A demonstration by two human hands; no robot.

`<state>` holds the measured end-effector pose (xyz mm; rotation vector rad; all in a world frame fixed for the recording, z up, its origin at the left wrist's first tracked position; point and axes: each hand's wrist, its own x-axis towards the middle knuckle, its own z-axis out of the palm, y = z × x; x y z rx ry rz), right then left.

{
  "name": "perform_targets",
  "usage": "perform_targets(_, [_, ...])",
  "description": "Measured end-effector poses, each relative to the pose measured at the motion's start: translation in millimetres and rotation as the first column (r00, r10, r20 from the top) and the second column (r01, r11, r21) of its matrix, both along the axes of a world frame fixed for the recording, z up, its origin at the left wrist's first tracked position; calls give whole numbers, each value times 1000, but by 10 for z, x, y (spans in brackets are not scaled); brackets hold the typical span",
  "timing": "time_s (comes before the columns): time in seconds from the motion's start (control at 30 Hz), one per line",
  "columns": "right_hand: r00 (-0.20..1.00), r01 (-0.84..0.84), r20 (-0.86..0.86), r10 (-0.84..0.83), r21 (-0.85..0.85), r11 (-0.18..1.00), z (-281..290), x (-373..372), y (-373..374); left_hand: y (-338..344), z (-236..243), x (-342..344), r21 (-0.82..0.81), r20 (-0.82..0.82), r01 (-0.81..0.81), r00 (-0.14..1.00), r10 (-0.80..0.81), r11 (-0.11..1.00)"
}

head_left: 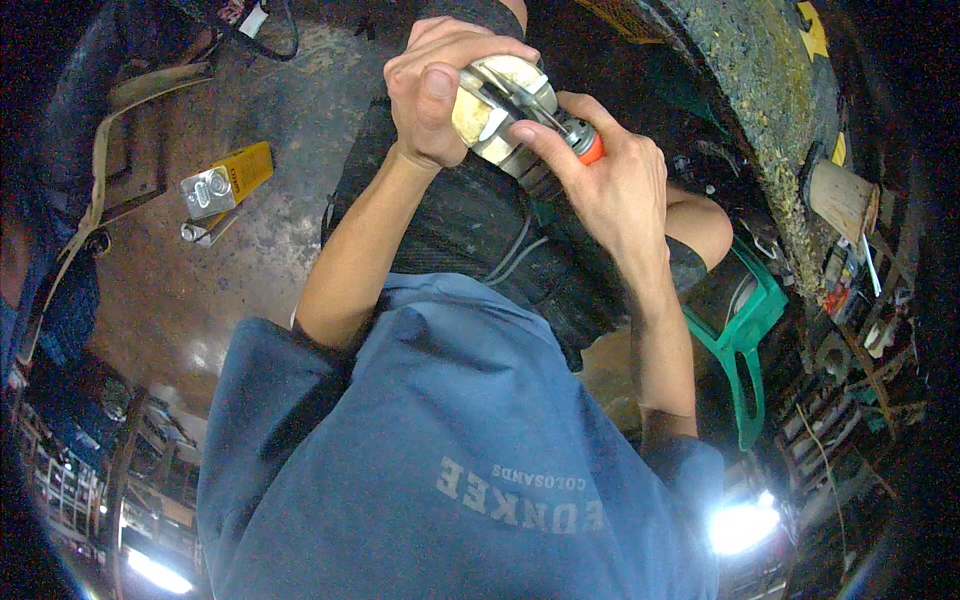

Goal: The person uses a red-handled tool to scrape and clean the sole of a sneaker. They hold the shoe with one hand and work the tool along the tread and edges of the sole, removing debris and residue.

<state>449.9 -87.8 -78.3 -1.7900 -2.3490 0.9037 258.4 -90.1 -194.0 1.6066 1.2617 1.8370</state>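
Observation:
Above my lap I hold a rounded cream-coloured part with metal pieces in its middle (470,118); I cannot make out its exact kind. My left hand (425,85) is closed round its left side, the thumb pressed against it. On the other side my right hand (622,175) grips a short tool with a grey and orange-red handle (588,143). A thin metal shaft seems to run from that handle toward the middle of the cream part. The right thumb lies between the handle and the part. The shaft's tip is hard to make out.
A yellow and silver metal can (235,178) lies on the stained floor (270,90) to the left. At the right stand a green plastic chair (748,310) and a rough, dirt-crusted surface (735,70). A pale cylinder (838,198) juts out beside that surface.

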Motion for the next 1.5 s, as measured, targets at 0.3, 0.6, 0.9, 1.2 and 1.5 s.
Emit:
perform_targets(0.3, [997,39,-65,-42,-40,998,-18,23,7,-11,7,7,-13,6,-6,1000,6,1000])
perform_targets(0.6, [1000,11,5,-10,-41,999,66,-34,10,-18,-11,13,-19,-1,-14,1000,14,1000])
perform_targets(0.9, [989,98,-104,-103,-52,994,46,91,-105,-14,-34,64,-27,66,-59,996,61,998])
perform_targets(1.2, [955,294,-21,-297,-95,951,85,78,-299,-44,-70,51,-23,48,-76,996,77,997])
perform_targets(1.5, [960,280,7,-281,-118,953,66,86,-244,-47,-33,36,-7,7,-73,997,73,997])
